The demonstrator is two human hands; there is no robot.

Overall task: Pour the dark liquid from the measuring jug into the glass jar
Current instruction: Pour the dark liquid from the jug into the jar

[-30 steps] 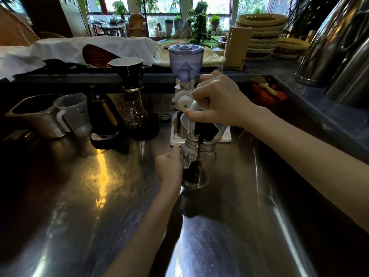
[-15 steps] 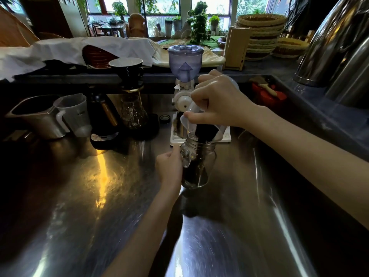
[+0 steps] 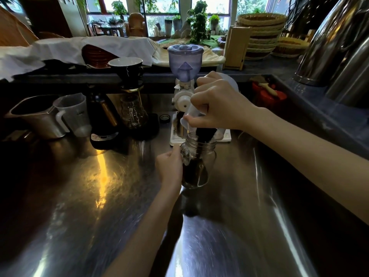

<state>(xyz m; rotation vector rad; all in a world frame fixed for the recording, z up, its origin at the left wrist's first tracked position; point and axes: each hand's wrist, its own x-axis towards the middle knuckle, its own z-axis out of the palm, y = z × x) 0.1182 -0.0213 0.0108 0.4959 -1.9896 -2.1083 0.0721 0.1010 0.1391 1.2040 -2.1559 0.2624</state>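
Note:
A glass jar (image 3: 199,166) with a handle stands on the steel counter (image 3: 99,196), its lower half dark with liquid. My left hand (image 3: 169,168) grips the jar's handle on its left side. My right hand (image 3: 217,104) holds a translucent plastic measuring jug (image 3: 191,116) tipped steeply over the jar's mouth. Dark liquid (image 3: 204,134) runs from the jug's rim into the jar. Most of the jug is hidden behind my right hand.
A coffee grinder (image 3: 184,76) with a blue hopper stands right behind the jar on a white tray (image 3: 226,136). To the left are a metal pitcher (image 3: 34,118), a plastic jug (image 3: 74,114), a black kettle (image 3: 103,120) and a dripper on a glass carafe (image 3: 131,108).
The dark liquid in the jar has risen. The jug is tipped slightly further. Both hands stay almost where they were.

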